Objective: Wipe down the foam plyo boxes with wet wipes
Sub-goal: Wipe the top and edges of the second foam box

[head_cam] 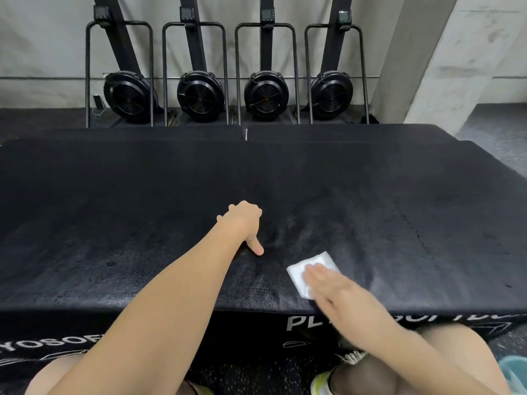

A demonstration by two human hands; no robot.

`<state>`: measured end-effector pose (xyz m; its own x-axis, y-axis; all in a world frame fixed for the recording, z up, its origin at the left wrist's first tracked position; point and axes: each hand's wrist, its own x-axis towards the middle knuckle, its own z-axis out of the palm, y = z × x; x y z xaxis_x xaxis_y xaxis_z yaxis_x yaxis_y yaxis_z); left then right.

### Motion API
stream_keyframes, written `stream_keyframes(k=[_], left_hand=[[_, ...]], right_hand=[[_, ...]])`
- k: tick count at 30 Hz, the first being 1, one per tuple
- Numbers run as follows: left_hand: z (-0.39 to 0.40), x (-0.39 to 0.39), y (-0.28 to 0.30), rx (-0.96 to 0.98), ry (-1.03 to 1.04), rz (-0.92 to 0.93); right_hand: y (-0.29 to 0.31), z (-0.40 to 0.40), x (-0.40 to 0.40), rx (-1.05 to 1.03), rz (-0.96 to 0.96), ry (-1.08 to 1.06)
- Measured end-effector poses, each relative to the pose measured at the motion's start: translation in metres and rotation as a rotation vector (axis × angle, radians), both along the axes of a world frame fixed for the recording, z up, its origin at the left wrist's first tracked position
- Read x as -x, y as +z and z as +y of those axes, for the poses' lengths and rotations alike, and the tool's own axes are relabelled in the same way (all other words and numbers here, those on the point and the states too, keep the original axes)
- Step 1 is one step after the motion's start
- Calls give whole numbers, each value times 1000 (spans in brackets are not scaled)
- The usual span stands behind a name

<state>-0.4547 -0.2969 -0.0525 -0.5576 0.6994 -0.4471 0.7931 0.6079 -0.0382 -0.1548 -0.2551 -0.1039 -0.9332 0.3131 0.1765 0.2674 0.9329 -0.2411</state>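
Observation:
A wide black foam plyo box [142,212] fills the middle of the head view, with white lettering on its front face. My right hand [333,289] lies flat with straight fingers on a white wet wipe [299,273], pressing it onto the box top near the front edge. My left hand [245,223] rests on the top at the centre, its fingers curled under and the thumb pointing back toward me; it holds nothing. Faint damp streaks show on the surface around the wipe.
More black foam boxes [342,132] stand behind the near one. Several black fan machines [199,95] with upright frames line the grey wall. A concrete pillar [422,58] rises at the right. My knees and shoes show at the bottom over speckled floor [256,372].

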Motion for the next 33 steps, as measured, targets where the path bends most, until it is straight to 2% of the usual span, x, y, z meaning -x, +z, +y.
stream_keyframes(k=[2,4,7,8,10,15,17,20,22,27,33], left_hand=[[1,1,-1,-3,6,2],[1,1,-1,0,9,2],[3,1,-2,1,16,3],[3,1,-3,1,14,8],[2,3,-5,-10,3,17],[-3,5,-7,-28,-39,38],[-3,4,-6,-26,-51,45],[-3,3,-3,-10,-39,31],[-4,3,-2,-3,-43,37],[-9,2,-4,-36,-64,42],[-15,-1,-2,-78,-48,12]], right_hand=[[5,35,-1,-33,-18,-112],[17,55,6,25,-83,-180],[19,45,21,52,-82,-221],[16,33,23,60,-43,-215],[9,4,17,56,36,-74],[-3,-14,-32,55,35,132],[-6,6,-47,-17,43,112],[-6,39,-50,69,89,-74],[-8,44,-48,122,97,-118],[-29,22,-58,56,95,82],[-43,8,-43,-119,203,115]])
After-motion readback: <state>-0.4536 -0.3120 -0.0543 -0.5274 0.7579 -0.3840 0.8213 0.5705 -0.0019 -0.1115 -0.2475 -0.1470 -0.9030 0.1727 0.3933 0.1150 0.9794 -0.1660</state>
